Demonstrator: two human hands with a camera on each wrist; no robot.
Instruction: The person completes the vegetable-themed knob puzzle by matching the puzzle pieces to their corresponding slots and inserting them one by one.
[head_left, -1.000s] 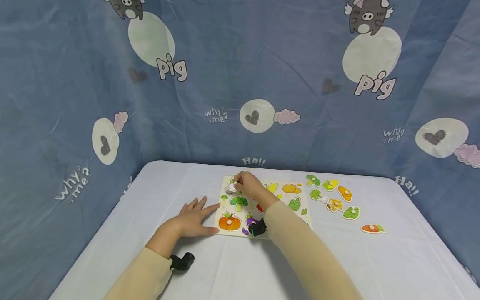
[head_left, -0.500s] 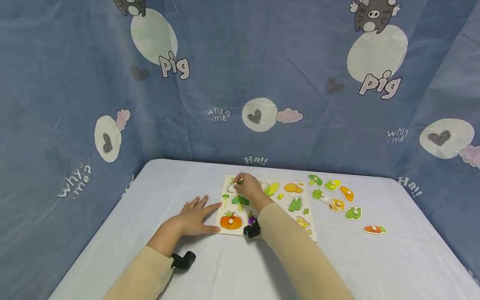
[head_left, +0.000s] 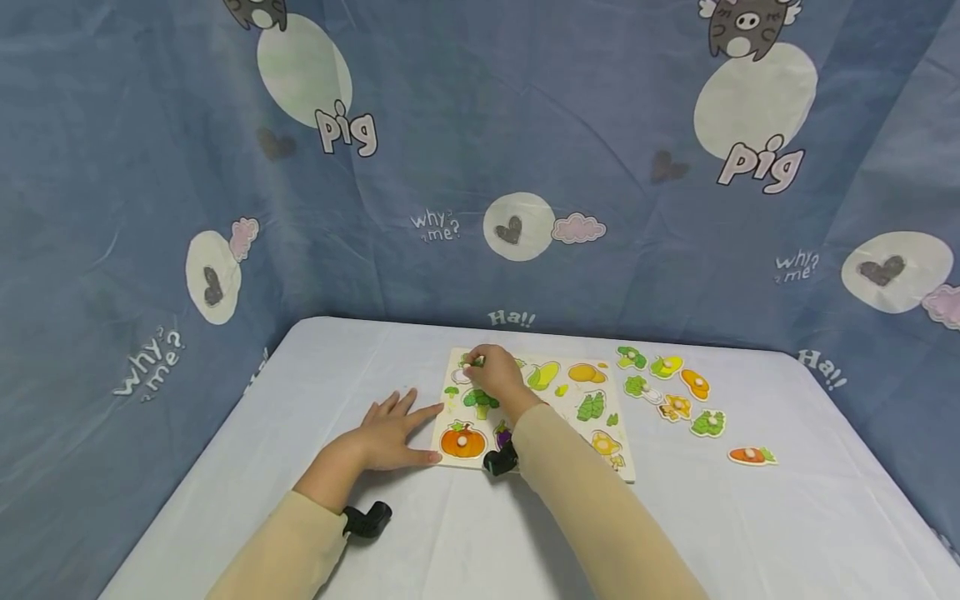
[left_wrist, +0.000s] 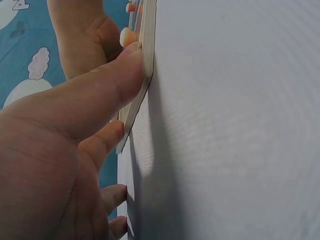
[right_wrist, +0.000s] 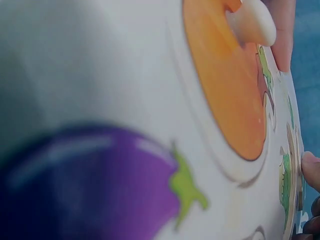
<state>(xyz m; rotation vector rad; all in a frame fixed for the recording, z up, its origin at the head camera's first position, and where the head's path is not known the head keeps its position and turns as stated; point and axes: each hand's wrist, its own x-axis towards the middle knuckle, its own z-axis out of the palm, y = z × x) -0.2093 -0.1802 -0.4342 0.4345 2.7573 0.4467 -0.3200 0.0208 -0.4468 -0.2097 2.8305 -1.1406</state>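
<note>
A wooden vegetable puzzle board [head_left: 555,417] lies on the white table. My left hand [head_left: 390,433] has its fingers spread on the cloth, and the thumb and index finger touch the board's left edge; in the left wrist view the thumb [left_wrist: 115,82] rests against that edge. My right hand [head_left: 497,375] reaches over the board's far left corner, fingertips pinching a white vegetable puzzle piece [head_left: 460,372] with a green top. Its knob is covered by the fingers. A pumpkin piece [head_left: 462,442] with a knob sits in the near left slot, beside the purple eggplant [right_wrist: 90,185].
Right of the board lie several loose knobbed pieces, among them a broccoli [head_left: 632,357], a corn [head_left: 666,367] and a pea piece [head_left: 708,423]. A carrot piece [head_left: 752,456] lies apart, farther right. A blue patterned curtain [head_left: 420,150] hangs behind the table.
The white piece, tilted and showing more a second ago, now lies closer to its spot under my right fingertips. My right forearm has shifted slightly left. My left hand stays put.
</note>
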